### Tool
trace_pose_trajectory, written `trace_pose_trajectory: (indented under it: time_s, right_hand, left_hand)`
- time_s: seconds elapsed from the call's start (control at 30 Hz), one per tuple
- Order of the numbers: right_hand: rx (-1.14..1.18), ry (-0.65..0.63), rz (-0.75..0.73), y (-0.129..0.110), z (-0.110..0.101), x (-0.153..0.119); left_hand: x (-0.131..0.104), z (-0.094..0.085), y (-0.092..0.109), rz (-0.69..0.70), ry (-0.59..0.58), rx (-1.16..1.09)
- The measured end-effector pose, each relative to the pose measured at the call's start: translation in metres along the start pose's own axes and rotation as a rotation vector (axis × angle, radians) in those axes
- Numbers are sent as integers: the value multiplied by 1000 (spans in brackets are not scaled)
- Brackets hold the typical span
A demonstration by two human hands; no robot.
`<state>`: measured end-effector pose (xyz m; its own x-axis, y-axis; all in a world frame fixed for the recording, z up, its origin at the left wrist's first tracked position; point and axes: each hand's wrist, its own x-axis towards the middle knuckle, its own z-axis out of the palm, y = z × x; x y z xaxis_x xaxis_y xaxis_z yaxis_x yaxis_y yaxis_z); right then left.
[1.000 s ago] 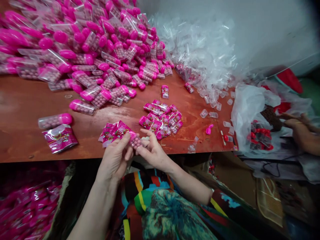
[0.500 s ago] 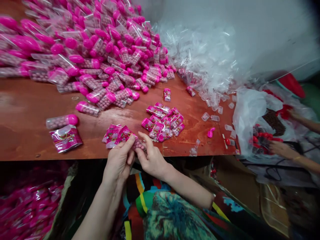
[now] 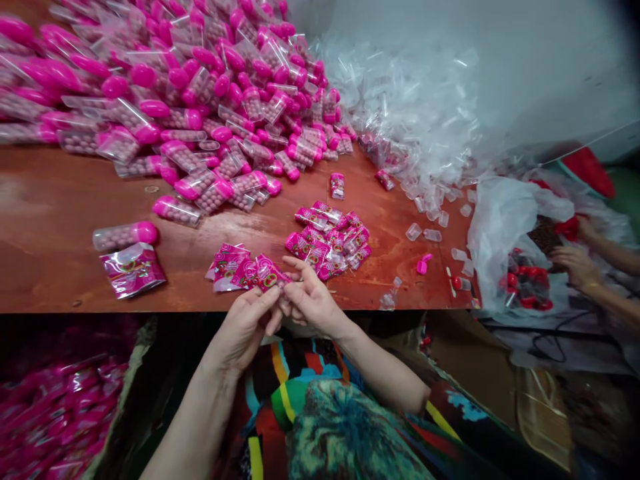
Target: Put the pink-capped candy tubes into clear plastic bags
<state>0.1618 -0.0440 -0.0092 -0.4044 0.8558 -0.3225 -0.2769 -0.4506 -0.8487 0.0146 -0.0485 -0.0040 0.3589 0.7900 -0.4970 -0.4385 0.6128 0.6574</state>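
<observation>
Head camera view: patterned clothing [image 3: 345,427] lies nearest, with both forearms reaching past it to the near edge of the wooden worktop [image 3: 45,227]. Below that edge, to the left, an open container holds many shiny pink packets [image 3: 65,413]; a cardboard box [image 3: 465,353] stands below to the right.

At the middle of the near edge, the left hand [image 3: 254,319] has its thumb and fingers clamped on a pink printed wrapper [image 3: 271,272]. The right hand [image 3: 311,301] pinches the wrapper's near right end between thumb and curled fingers, its index finger raised apart. What lies inside is mostly hidden by the fingers.

Flat pink wrappers [image 3: 227,264] overlap just left of the held one. Farther left, a silver-and-pink packet [image 3: 133,272] lies flat, with a pink-capped tube of balls [image 3: 125,235] just beyond it. Right of the hands are a cluster of wrapped tubes [image 3: 327,240], a loose pink cap [image 3: 424,264] and, near the right edge, a small red-capped container [image 3: 461,284]. Past that edge, another person's hand [image 3: 579,267] is beside a translucent plastic bag [image 3: 493,223] with red-capped pieces.

Beyond the cluster lies one small wrapped tube [image 3: 337,186]. A large heap of pink-capped tubes [image 3: 175,93] covers the far left; clear plastic tubes [image 3: 425,133] pile up at far right, against a pale wall [image 3: 525,60].
</observation>
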Motion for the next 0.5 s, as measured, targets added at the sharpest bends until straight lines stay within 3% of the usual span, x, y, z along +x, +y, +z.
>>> trace_pose_trajectory:
  time_s: [0.2, 0.37, 0.5]
  right_hand:
    - [-106, 18, -32, 4, -4, 1]
    - [-27, 36, -21, 18, -4, 6]
    - [-7, 41, -13, 20, -6, 9]
  left_hand:
    - [4, 6, -1, 14, 120, 36]
    - [6, 14, -8, 82, 224, 71]
    - [7, 17, -14, 113, 213, 84]
